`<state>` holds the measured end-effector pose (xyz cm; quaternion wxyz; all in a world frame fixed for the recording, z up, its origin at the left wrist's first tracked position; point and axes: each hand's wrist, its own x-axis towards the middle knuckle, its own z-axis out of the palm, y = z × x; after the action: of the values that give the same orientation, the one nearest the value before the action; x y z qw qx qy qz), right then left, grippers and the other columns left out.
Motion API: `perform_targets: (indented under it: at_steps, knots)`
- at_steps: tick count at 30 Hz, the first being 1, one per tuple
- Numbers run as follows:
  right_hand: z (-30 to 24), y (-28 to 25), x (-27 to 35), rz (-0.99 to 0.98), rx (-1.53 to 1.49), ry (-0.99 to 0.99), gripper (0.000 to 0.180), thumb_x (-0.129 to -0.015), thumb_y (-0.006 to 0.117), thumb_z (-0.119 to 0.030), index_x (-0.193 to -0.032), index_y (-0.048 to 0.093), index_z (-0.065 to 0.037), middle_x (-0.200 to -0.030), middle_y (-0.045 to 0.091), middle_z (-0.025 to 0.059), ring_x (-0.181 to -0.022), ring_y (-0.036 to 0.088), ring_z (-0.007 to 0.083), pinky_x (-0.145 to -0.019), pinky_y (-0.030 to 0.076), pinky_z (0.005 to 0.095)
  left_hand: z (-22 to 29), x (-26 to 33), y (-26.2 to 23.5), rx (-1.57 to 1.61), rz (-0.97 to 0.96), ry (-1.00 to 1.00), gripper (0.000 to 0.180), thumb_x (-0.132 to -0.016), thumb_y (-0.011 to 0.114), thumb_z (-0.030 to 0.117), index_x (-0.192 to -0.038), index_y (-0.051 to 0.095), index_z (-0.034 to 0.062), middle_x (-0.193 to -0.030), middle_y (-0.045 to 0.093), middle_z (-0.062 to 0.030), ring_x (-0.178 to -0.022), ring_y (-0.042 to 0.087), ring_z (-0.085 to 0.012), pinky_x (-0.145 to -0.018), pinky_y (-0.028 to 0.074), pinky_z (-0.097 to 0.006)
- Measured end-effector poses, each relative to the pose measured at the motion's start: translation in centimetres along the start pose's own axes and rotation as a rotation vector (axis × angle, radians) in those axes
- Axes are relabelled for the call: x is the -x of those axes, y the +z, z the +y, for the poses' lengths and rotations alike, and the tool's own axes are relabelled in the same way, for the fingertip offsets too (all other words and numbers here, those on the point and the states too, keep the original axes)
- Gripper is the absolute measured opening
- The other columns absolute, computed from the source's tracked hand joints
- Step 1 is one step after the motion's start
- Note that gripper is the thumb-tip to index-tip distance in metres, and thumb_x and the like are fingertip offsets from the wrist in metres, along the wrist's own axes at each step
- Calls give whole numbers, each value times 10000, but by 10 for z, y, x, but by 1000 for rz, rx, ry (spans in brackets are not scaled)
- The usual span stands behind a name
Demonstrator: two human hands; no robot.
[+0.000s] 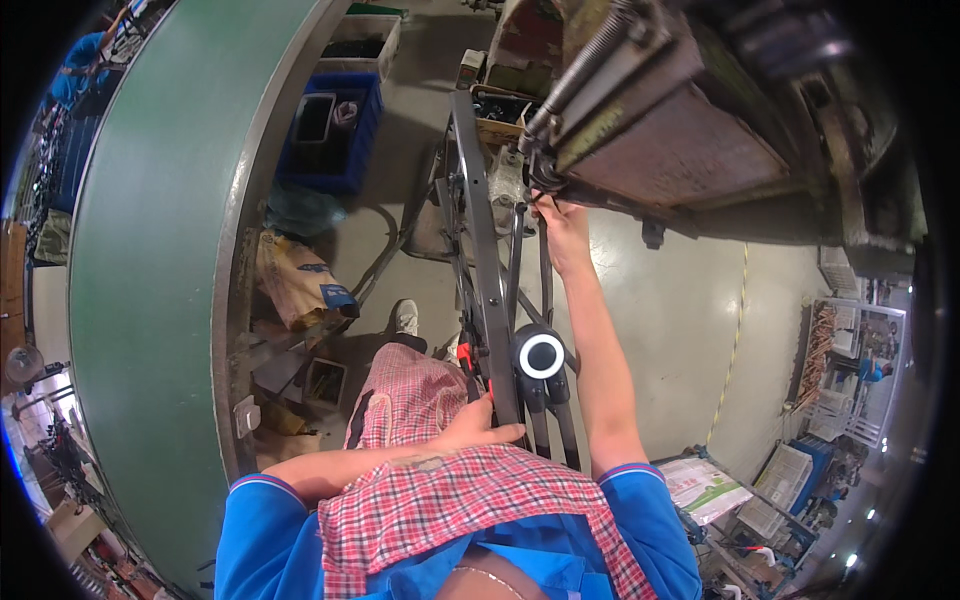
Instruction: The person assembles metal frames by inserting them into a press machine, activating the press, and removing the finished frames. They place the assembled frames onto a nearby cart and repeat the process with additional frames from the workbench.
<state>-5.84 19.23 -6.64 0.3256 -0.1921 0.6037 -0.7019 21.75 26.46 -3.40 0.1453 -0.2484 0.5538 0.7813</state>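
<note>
Left hand (478,425) wraps the dark grey metal frame bar (487,270) — steadying it helps — while right hand (562,228) reaches, fingers curled, under the rusty brown machine housing (680,140); its grasp I cannot tell.

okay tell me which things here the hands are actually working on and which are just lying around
In hand:
left hand gripping the dark metal frame
right hand at the machine's underside

Lying about:
blue crate
brown sack
green conveyor belt

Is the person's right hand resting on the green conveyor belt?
No. The right hand reaches up to the metal frame under the machine, across from the green conveyor belt.
</note>
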Motion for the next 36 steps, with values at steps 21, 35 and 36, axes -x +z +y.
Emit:
perform_targets:
  at_steps: [21,35,36]
  knots:
    - [2,-3,-197,-10,1700,-41,255,-714,710,-218,-955,690,-136,-952,673,133,-939,631,311,-821,500,403,-10,-21,6,-79,-25,67,687,-793,660,429,-1246,410,-23,-924,581,-289,-876,596,-423,-772,464,-430]
    - [-1,-49,-157,-118,901,-257,263,-774,728,-140,-942,583,2,-845,647,61,-762,624,123,-690,492,252,-10,-24,14,-68,-24,19,600,-805,667,349,-1230,420,3,-954,607,-251,-915,612,-373,-811,474,-403]
    - [-2,-66,-144,-244,536,-82,306,-771,739,-128,-992,570,-1,-904,631,61,-774,607,117,-704,488,251,-12,-26,15,-72,-17,21,597,-806,668,336,-1235,414,7,-957,611,-244,-920,613,-366,-816,475,-401]
